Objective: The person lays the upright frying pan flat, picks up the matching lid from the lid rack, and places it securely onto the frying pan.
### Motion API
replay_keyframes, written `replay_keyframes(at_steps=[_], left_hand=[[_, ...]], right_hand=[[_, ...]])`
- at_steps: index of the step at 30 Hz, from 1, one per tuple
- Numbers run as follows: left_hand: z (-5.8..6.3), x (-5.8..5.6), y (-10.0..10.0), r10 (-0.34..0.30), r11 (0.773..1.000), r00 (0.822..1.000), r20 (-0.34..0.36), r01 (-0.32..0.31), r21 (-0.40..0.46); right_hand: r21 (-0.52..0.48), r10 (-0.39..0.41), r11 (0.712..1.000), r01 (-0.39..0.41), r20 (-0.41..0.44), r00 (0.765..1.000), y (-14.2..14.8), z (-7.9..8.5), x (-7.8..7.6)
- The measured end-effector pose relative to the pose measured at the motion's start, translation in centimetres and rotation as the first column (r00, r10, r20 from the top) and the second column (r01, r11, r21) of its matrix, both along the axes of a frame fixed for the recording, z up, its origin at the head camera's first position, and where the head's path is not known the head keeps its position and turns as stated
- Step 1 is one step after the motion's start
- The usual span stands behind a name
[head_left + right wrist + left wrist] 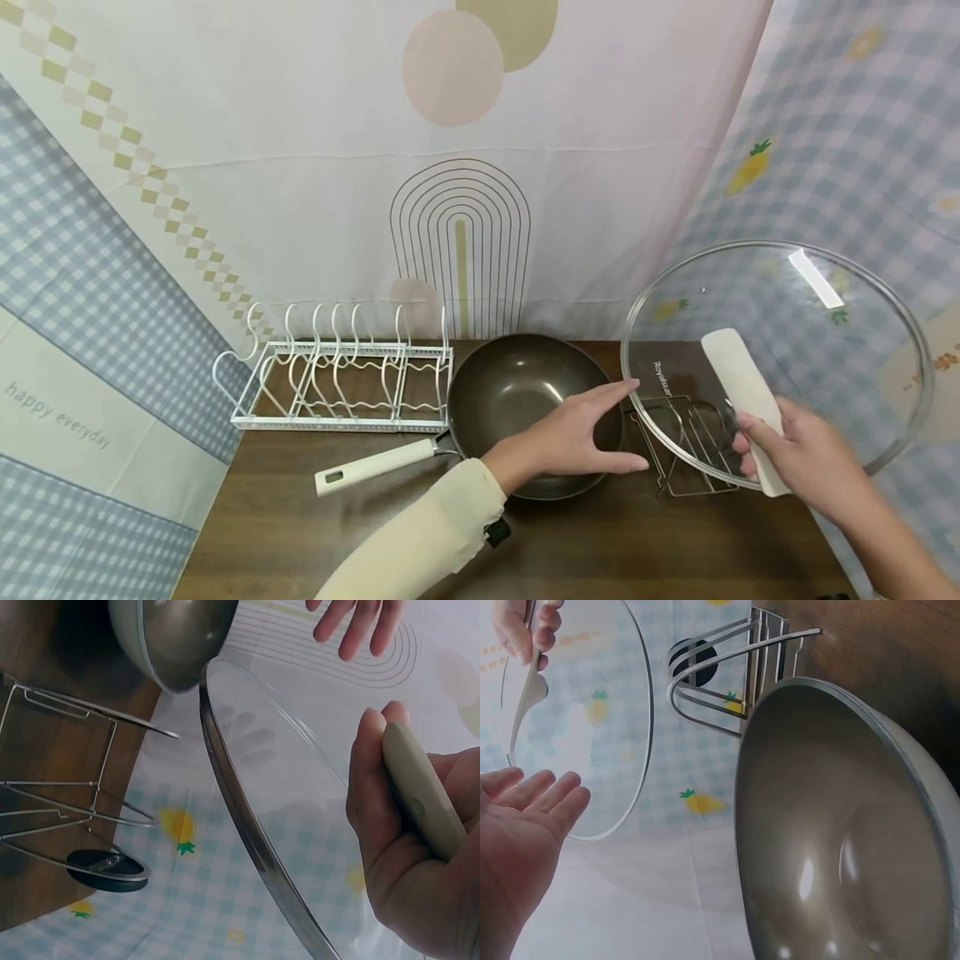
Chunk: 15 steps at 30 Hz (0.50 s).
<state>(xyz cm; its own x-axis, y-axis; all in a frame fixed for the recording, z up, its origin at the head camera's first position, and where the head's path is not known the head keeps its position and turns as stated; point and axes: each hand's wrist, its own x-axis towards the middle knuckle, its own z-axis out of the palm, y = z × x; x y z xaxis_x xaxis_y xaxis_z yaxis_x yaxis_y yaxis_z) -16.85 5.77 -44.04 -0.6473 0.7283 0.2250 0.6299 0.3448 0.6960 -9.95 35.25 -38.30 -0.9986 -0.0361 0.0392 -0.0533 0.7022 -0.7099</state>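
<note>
A large round glass pot lid [855, 367] with a metal rim is held up at the right, tilted, above the table. My right hand [806, 454] grips its long cream handle [738, 383]; the right wrist view shows fingers and thumb curled round that handle [424, 791]. Over the dark wok [510, 375] reaches my left hand [562, 437], its fingers extended toward the lid's left edge and holding nothing. In the left wrist view the left palm [517, 851] faces up near the lid [622, 802]. Whether the fingertips touch the rim I cannot tell.
The wok's cream handle [378, 467] points left across the wooden table [322, 542]. A white wire rack [315, 423] with upright loops stands at the back left. Behind the lid is a small metal wire stand [97, 750] with a black disc [109, 874]. Patterned cloths hang around the table.
</note>
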Motion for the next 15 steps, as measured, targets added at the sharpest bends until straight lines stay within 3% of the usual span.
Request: replay_keyframes(at_steps=[7,15], left_hand=[[-0.6,0.5,-1.5,0.026,1.000,0.999,-0.026,-0.025,0.009],[-0.9,0.8,-3.4,0.038,0.999,0.996,-0.080,-0.036,0.035]], right_hand=[[0.014,0.015,1.000,-0.015,0.013,1.000,-0.8,-0.3,-0.1],[-0.052,0.039,0.998,-0.036,0.051,0.998,-1.8,-0.5,-0.3]])
